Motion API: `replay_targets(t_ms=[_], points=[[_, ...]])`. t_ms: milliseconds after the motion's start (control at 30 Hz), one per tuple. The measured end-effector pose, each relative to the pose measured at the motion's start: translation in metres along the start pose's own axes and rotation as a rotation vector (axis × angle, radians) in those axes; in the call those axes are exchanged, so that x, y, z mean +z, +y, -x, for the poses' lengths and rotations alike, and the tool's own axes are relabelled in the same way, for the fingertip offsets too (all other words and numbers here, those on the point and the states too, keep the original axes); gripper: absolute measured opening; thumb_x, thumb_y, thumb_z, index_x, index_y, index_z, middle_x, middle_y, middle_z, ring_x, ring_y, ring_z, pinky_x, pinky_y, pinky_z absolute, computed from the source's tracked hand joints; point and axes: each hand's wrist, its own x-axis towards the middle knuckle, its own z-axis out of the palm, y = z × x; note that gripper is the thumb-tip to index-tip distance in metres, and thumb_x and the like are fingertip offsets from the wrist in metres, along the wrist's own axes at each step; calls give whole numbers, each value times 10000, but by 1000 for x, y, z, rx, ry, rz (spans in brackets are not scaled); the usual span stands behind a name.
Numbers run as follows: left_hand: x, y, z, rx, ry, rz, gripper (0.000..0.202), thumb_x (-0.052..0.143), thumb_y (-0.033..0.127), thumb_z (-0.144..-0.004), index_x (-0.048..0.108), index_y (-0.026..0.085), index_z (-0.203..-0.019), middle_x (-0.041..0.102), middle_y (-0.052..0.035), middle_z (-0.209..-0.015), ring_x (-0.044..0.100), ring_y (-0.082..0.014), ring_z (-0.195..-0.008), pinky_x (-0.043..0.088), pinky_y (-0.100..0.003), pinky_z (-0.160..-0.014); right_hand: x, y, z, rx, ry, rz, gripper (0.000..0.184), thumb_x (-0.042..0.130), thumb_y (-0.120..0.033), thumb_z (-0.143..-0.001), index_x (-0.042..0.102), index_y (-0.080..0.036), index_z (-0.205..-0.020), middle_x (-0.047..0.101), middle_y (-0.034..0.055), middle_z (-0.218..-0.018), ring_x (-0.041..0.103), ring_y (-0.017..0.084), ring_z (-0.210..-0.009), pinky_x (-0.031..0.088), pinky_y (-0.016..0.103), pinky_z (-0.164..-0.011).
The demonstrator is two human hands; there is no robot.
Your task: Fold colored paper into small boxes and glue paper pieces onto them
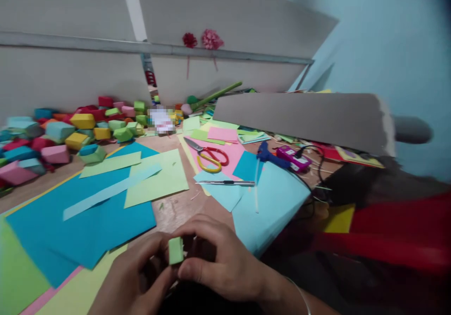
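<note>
A small light-green folded paper box [175,251] is pinched between my two hands at the near edge of the table. The fingers of my left hand [137,268] are closed on its left side. On the other side, my right hand [221,258] grips it with thumb and forefinger. Just beyond the hands lie light-green paper [162,178], large blue sheets [120,225] and a pale-blue paper strip [109,192]. A slim metal pen-like tool [225,183] rests on light-blue paper, below scissors [209,157] with red and yellow handles.
Many coloured paper boxes [84,120] are heaped at the back left. A blue glue gun [271,155] lies by a purple power strip [293,159] with a black cable. A grey board [303,117] leans across the back right. Two paper flowers [212,39] hang behind.
</note>
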Motion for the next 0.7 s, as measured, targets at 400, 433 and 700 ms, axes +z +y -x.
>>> replay_targets(t_ms=[400, 433, 700], points=[[9, -2, 0, -130, 116, 240, 232, 649, 304, -779, 604, 198, -980, 633, 8, -737, 601, -139, -627, 474, -222, -573, 12, 19, -5, 80, 327, 21, 241, 663, -204, -800, 656, -216, -1040, 681, 51, -983, 655, 159, -781, 551, 278, -673], [10, -4, 0, -132, 131, 258, 230, 643, 305, -788, 591, 200, -985, 625, 13, -730, 597, -135, -619, 477, -220, -569, 12, 20, -5, 36, 345, 68, 244, 661, -182, -799, 661, -226, -1039, 673, 61, -1051, 661, 173, -846, 555, 283, -697], [8, -8, 6, 90, 261, 177, 126, 606, 269, -816, 631, 255, -939, 642, 7, -798, 624, -142, -686, 511, -202, -594, 4, 4, 8, -374, 59, 112, 290, 522, 4, -791, 694, -199, -906, 725, 44, -870, 688, 143, -814, 553, 254, -746]])
